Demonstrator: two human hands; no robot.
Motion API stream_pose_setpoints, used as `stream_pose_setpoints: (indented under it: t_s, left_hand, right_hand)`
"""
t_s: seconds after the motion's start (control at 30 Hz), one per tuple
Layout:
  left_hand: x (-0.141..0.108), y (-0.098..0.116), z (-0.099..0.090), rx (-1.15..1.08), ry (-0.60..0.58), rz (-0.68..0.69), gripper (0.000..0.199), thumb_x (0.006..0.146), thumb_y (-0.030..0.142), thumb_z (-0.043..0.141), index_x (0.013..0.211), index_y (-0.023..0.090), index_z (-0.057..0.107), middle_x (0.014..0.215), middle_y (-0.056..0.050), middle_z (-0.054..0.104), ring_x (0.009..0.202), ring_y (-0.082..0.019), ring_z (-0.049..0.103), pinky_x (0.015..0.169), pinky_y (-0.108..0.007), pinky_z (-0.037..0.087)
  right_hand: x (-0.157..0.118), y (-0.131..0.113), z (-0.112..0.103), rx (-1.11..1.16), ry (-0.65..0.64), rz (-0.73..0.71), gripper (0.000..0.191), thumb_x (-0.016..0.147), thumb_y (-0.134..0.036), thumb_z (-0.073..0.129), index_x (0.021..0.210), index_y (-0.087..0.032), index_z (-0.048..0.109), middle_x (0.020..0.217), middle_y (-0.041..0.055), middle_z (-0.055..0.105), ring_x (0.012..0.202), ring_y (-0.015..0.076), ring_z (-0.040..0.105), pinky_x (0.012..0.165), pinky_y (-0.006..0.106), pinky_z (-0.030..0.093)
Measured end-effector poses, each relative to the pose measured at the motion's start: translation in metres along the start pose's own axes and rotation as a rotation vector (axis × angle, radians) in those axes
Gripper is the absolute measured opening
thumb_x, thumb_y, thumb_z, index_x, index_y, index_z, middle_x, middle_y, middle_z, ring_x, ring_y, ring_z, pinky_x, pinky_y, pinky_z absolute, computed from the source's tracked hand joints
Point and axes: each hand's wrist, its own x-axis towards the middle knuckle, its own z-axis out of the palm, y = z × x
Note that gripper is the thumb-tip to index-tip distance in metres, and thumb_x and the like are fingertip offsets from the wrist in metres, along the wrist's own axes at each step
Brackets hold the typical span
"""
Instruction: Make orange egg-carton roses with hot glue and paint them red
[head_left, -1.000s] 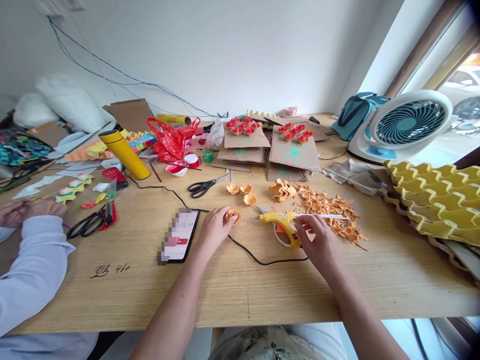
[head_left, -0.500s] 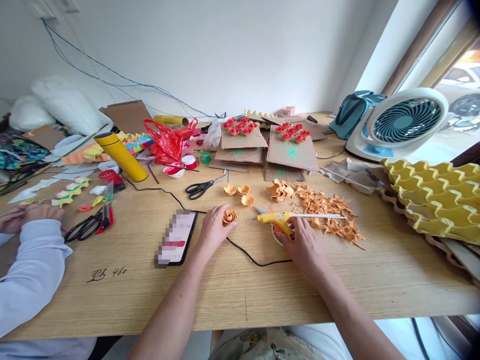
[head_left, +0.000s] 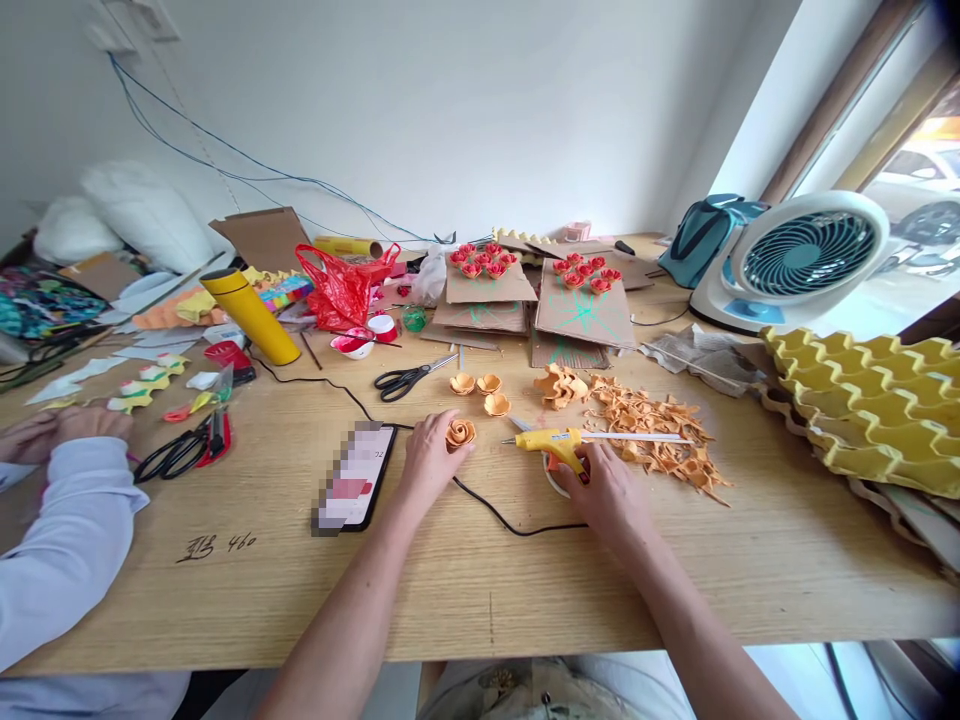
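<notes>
Between the fingers of my left hand (head_left: 433,455) sits an orange paper rose (head_left: 460,432), its layered petals facing up. My right hand (head_left: 606,485) is closed round the handle of a yellow glue gun (head_left: 551,440), whose nozzle points left toward the rose. A white glue stick (head_left: 637,437) sticks out of the gun's back end. Under the gun, a small round white-rimmed thing (head_left: 553,474) is partly hidden. Just beyond the rose are three orange petal cups (head_left: 489,384). Orange egg-carton pieces (head_left: 561,386) and a heap of orange scraps (head_left: 660,425) lie past my right hand.
A phone (head_left: 355,478) lies left of my left hand; black scissors (head_left: 409,379) are behind it. Red flowers (head_left: 587,272) stand on cardboard (head_left: 585,315) at the back. Yellow egg trays (head_left: 862,400) and a fan (head_left: 795,260) stand right. At far left is another person's sleeve (head_left: 75,540).
The view has shifted slightly. Both hands keep nearly the same place, with the rose and the glue gun still held.
</notes>
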Motion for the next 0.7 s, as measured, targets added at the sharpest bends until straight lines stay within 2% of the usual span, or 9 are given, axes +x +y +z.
stream_pose_setpoints:
  t_s: [0.17, 0.27, 0.4, 0.53, 0.7]
  left_hand:
    - [0.002, -0.001, -0.002, 0.001, 0.058, -0.021, 0.051, 0.080, 0.018, 0.078, 0.128, 0.022, 0.061, 0.123, -0.012, 0.071, 0.116, -0.034, 0.066, 0.102, -0.047, 0.051]
    - [0.005, -0.004, -0.002, 0.017, 0.082, -0.060, 0.052, 0.080, 0.018, 0.078, 0.129, 0.020, 0.061, 0.123, -0.014, 0.071, 0.117, -0.034, 0.065, 0.104, -0.048, 0.051]
    - [0.007, -0.009, -0.001, 0.007, 0.072, -0.097, 0.054, 0.080, 0.018, 0.078, 0.131, 0.019, 0.060, 0.122, -0.015, 0.071, 0.117, -0.034, 0.065, 0.104, -0.048, 0.050]
    - [0.007, -0.014, -0.002, -0.009, 0.068, -0.090, 0.065, 0.077, 0.025, 0.084, 0.135, 0.021, 0.056, 0.122, -0.014, 0.070, 0.118, -0.034, 0.066, 0.102, -0.047, 0.052]
    - [0.005, -0.017, -0.006, -0.008, 0.053, -0.088, 0.079, 0.074, 0.032, 0.088, 0.143, 0.020, 0.050, 0.128, -0.016, 0.067, 0.124, -0.036, 0.063, 0.104, -0.050, 0.051]
  right_hand:
    - [0.001, 0.001, -0.002, 0.047, -0.033, 0.030, 0.021, 0.096, -0.039, 0.056, 0.095, -0.019, 0.062, 0.095, 0.0122, 0.073, 0.080, 0.0254, 0.067, 0.068, 0.034, 0.044]
    - [0.001, 0.001, -0.005, 0.159, -0.024, 0.043, 0.027, 0.096, -0.044, 0.055, 0.097, -0.019, 0.063, 0.098, 0.0124, 0.073, 0.081, 0.0255, 0.067, 0.070, 0.035, 0.047]
    - [0.002, -0.002, -0.015, 0.367, -0.001, 0.056, 0.040, 0.095, -0.056, 0.054, 0.096, -0.018, 0.066, 0.093, 0.0104, 0.072, 0.080, 0.0244, 0.065, 0.071, 0.034, 0.047]
    - [0.004, -0.009, -0.029, 0.611, -0.078, 0.132, 0.049, 0.092, -0.065, 0.057, 0.091, -0.018, 0.068, 0.075, 0.0034, 0.063, 0.066, 0.0191, 0.055, 0.060, 0.030, 0.043]
    - [0.004, -0.017, -0.039, 0.930, -0.166, 0.189, 0.052, 0.087, -0.069, 0.063, 0.095, -0.018, 0.064, 0.074, 0.0005, 0.058, 0.064, 0.0158, 0.050, 0.057, 0.027, 0.042]
